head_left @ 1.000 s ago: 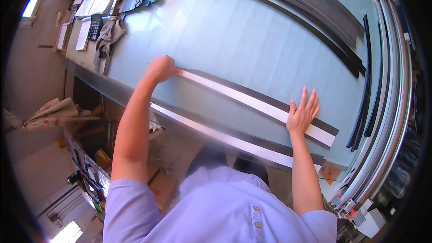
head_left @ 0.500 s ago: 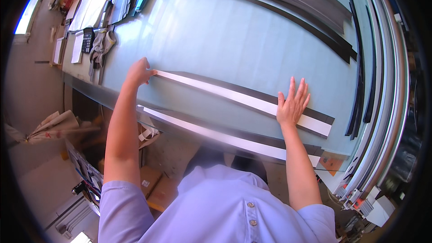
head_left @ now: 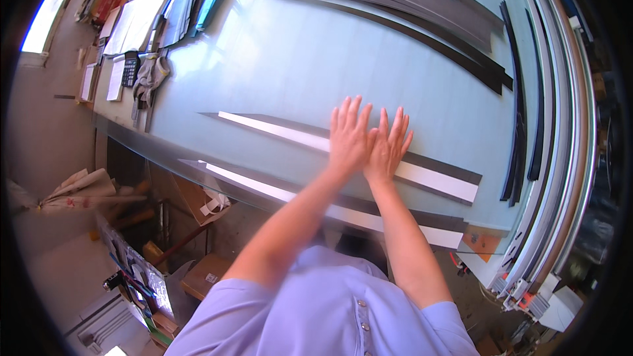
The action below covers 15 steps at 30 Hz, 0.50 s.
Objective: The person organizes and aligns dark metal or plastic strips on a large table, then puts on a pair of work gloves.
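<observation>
A long dark grey strip (head_left: 443, 168) with a white strip (head_left: 277, 132) along its length lies across the pale glass-like tabletop. My left hand (head_left: 349, 137) rests flat near its middle, fingers spread. Right beside it, thumbs touching, my right hand (head_left: 388, 148) lies on the same strip, also with fingers stretched out. Neither hand grips anything. Closer to my body, a second grey strip (head_left: 432, 219) with its own white strip (head_left: 356, 217) lies along the table's near edge, partly hidden under my forearms.
Stacked dark grey strips (head_left: 395, 0) lie at the back of the table. Black strips (head_left: 516, 105) and long rails (head_left: 572, 125) run down the right side. A calculator (head_left: 131, 69), gloves (head_left: 150, 82) and papers (head_left: 137, 20) sit at the left.
My left hand has left the strip's far-left end and moved right to its middle. My right hand has slid left along the strip to meet it.
</observation>
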### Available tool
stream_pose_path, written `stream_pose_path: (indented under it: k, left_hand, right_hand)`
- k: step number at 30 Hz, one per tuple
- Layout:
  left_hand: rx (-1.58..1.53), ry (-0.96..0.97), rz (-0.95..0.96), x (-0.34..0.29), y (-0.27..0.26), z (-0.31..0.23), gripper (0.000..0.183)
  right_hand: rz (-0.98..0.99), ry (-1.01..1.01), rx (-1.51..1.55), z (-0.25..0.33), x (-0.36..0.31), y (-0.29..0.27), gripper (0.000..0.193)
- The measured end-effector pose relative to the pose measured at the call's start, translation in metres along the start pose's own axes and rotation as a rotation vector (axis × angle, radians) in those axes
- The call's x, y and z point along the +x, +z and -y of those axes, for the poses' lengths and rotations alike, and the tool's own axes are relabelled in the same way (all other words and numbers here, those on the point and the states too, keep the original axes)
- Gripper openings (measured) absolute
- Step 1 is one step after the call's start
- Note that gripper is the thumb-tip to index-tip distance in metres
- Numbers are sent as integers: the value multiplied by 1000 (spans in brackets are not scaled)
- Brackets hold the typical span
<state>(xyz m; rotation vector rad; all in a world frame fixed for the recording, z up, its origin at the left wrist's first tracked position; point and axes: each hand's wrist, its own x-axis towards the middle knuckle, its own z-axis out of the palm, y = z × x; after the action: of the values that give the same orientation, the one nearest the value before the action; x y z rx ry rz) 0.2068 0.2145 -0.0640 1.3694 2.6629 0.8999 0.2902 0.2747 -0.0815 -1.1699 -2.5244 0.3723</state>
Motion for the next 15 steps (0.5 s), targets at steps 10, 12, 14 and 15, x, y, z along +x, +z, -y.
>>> stream_pose_path:
  k: [10, 12, 14, 15]
  left_hand:
    - [385, -202, 97, 20, -68, 138, 80]
    - [467, -230, 80, 24, -89, 178, 77]
    - [502, -223, 29, 26, -107, 214, 78]
    - [510, -216, 22, 28, -112, 227, 77]
  right_hand:
    - [46, 119, -271, -92, -11, -28, 75]
    - [-10, 142, -303, -135, -16, -35, 73]
    - [-58, 149, -354, -168, -17, -45, 66]
    - [-73, 164, -377, -185, -18, -50, 65]
